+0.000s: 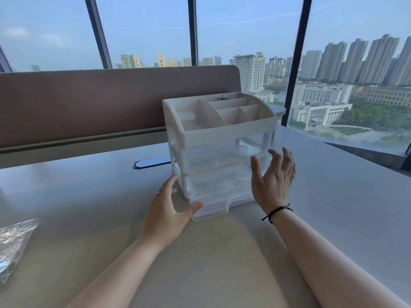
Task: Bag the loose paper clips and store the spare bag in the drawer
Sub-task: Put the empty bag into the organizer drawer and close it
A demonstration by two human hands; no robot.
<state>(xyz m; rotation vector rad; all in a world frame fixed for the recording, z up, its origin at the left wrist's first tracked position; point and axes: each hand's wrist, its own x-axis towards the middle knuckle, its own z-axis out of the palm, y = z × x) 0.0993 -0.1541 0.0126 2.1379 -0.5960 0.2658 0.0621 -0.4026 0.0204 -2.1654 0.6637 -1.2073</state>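
Note:
A white desk organizer with two clear drawers stands in the middle of the desk. Its bottom drawer is pulled partway out, with crinkled clear plastic visible inside. My left hand rests open at the drawer's left front corner, thumb touching the front edge. My right hand hovers open in front of the organizer's right side, fingers spread, holding nothing. A clear plastic bag with shiny paper clips lies at the desk's far left edge.
The organizer's top tray holds a clear round container and dark binder clips at the back. An oval cable grommet sits left of the organizer. A brown partition stands behind; large windows lie beyond the desk.

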